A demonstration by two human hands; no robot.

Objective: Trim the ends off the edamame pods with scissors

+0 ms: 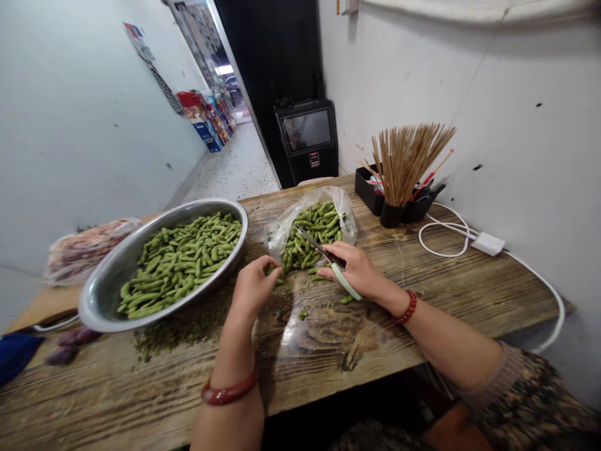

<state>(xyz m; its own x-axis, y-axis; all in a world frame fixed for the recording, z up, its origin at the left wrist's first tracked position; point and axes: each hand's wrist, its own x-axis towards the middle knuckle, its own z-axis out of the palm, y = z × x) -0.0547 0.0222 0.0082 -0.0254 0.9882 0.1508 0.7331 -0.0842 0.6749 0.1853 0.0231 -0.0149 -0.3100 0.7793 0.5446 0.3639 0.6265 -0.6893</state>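
Note:
Green edamame pods (315, 233) spill out of a clear plastic bag (346, 207) in the middle of the table. My right hand (355, 268) is closed around a pair of scissors (339, 277) with pale green handles, its blades pointing over these pods. To the left, my left hand (256, 283) pinches a green pod, mostly covered by the fingers, just above the tabletop. Beside that hand stands a wide metal basin (101, 305) holding a large heap of edamame pods (185, 260). A few loose pods and trimmed bits lie between my hands.
Green trimmings (176, 335) are scattered below the basin on the wooden table (300, 376). Bamboo skewers (408, 160) stand in a black holder at the back right, near a white cable with an adapter (488, 243). A filled plastic bag (89, 247) lies far left.

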